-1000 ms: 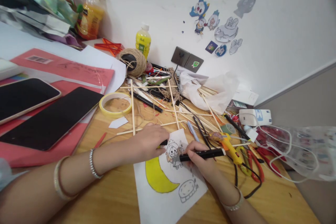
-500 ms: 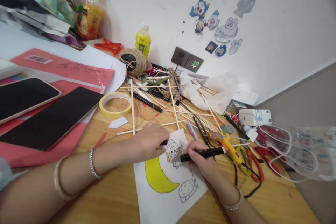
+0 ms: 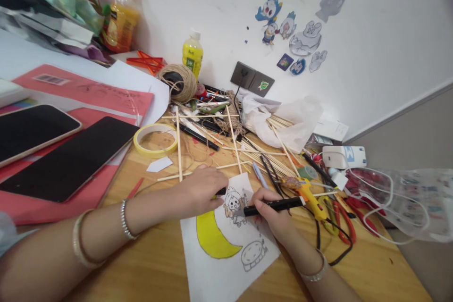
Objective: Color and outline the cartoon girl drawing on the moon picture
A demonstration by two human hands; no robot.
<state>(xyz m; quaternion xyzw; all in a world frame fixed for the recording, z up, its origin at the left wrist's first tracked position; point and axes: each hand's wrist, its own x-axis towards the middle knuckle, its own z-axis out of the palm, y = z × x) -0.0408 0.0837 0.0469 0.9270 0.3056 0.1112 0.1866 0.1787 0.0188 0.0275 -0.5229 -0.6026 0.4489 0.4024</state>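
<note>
A white sheet of paper (image 3: 226, 264) lies on the wooden desk, with a yellow crescent moon (image 3: 210, 238), a small cartoon figure (image 3: 234, 203) and a round outline drawn on it. My right hand (image 3: 271, 212) grips a black marker (image 3: 276, 205) whose tip rests on the cartoon figure. My left hand (image 3: 201, 188) lies curled on the paper's upper left edge, with a small dark and yellow object pinched in its fingers. Both wrists wear bracelets.
Wooden sticks (image 3: 233, 144), pens, a twine spool (image 3: 179, 84) and a tape roll (image 3: 155, 140) clutter the desk behind the paper. A yellow glue gun (image 3: 307, 193) and red-handled pliers (image 3: 345, 222) lie to the right. Two phones (image 3: 67, 160) rest on red folders at the left.
</note>
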